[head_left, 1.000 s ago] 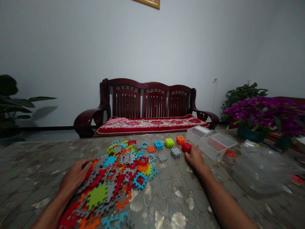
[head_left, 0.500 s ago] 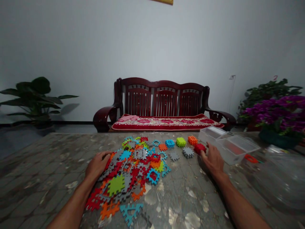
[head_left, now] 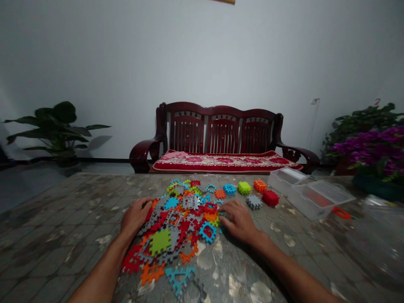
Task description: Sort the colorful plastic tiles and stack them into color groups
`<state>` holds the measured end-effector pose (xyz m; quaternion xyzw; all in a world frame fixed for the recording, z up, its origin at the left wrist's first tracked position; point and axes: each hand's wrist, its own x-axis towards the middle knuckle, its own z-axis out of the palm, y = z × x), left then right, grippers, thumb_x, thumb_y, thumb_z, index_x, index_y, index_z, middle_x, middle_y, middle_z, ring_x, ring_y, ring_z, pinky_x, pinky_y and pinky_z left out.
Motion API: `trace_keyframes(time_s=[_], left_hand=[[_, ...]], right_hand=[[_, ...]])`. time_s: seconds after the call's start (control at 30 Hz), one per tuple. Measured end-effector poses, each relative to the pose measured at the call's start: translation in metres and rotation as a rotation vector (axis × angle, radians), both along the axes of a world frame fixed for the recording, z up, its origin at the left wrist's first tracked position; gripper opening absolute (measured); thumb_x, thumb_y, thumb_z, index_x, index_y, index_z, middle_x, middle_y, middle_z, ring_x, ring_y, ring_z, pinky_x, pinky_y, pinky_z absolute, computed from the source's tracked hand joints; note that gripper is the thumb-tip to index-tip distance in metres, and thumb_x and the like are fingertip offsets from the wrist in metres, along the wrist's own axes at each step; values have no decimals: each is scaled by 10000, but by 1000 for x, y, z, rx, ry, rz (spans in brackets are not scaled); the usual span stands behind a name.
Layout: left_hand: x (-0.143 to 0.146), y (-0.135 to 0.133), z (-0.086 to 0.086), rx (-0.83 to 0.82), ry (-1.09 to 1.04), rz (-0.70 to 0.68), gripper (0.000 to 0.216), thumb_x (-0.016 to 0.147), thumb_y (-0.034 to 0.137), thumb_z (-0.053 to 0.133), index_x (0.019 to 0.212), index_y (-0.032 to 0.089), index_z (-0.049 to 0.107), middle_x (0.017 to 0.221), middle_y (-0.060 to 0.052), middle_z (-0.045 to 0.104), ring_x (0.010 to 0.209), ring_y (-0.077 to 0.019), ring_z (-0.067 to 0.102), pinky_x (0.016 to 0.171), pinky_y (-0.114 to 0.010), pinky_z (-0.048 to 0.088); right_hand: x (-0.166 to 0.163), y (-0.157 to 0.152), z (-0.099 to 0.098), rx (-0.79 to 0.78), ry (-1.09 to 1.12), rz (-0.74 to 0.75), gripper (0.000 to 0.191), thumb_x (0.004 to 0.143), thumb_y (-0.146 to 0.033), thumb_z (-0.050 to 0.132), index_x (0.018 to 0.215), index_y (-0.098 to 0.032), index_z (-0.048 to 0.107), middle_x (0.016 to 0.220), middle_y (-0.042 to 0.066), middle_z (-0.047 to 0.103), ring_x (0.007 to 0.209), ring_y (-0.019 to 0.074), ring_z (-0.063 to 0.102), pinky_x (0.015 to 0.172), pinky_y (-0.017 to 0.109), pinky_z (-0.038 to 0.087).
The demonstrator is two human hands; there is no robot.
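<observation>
we rest our left hand [head_left: 136, 213] palm down on the left edge of the pile of flat notched puzzle tiles [head_left: 176, 223], fingers bent over grey and red pieces; whether they pinch 1 underneath we cannot tell. our right hand [head_left: 239, 218] lies flat at the pile's right edge, fingers loosely spread and gripping nothing, tips touching the tiles near a blue square frame tile [head_left: 207, 231]. with 1 hand on each side, the hands seem to bracket the heap and keep it from sliding on the stone-patterned table [head_left: 63, 219]. beyond the pile, 5 built cubes stand apart, among them a red cube [head_left: 270, 198] and a grey cube [head_left: 253, 202], likely kept clear of the loose pieces. 2 clear plastic boxes [head_left: 318, 198] sit open to the right.
</observation>
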<state>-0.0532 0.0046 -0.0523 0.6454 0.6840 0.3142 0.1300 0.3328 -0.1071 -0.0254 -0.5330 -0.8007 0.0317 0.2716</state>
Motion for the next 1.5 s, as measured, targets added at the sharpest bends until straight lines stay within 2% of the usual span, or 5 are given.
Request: trace_keyframes(time_s=[0.33, 0.67, 1.03, 1.27, 1.5], left_hand=[[0, 0, 2, -3, 12, -19, 439, 902, 382, 433, 1074, 227, 807, 1213, -89, 767, 1129, -250, 691, 950, -313, 516], [0, -1, 3, -1, 29, -15, 431, 893, 382, 435, 1059, 246, 809, 1196, -70, 777, 1120, -249, 692, 927, -307, 520], [-1, 2, 0, -8, 6, -7, 439, 879, 393, 442, 1058, 233, 810, 1200, -85, 775, 1109, -257, 697, 913, -314, 529], [-2, 3, -2, 7, 7, -22, 452, 881, 409, 436, 1059, 230, 811, 1193, -84, 778, 1105, -257, 699, 924, -317, 532], [-5, 7, -5, 18, 8, -20, 450, 874, 420, 442, 1039, 234, 818, 1190, -97, 777, 1104, -280, 698, 918, -345, 544]], right_hand=[[-25, 7, 5, -132, -138, -33, 207, 894, -336, 696, 1042, -191, 715, 1102, 72, 712, 1084, 249, 568, 942, 356, 378], [-25, 5, -7, -38, -181, -59, 99, 987, -283, 585, 968, -209, 648, 1001, 74, 710, 966, 226, 592, 841, 323, 392], [14, 21, -11, -114, 261, -336, 381, 1021, -388, 374, 873, -209, 676, 812, 47, 725, 762, 198, 661, 699, 279, 443], [21, 20, -16, -32, 276, -379, 347, 888, -214, 494, 1148, -189, 723, 1176, 98, 754, 1103, 244, 679, 983, 360, 487], [16, 13, -10, -38, 31, -360, 562, 796, -222, 623, 1356, -234, 657, 1306, 86, 717, 1176, 297, 617, 1039, 399, 442]])
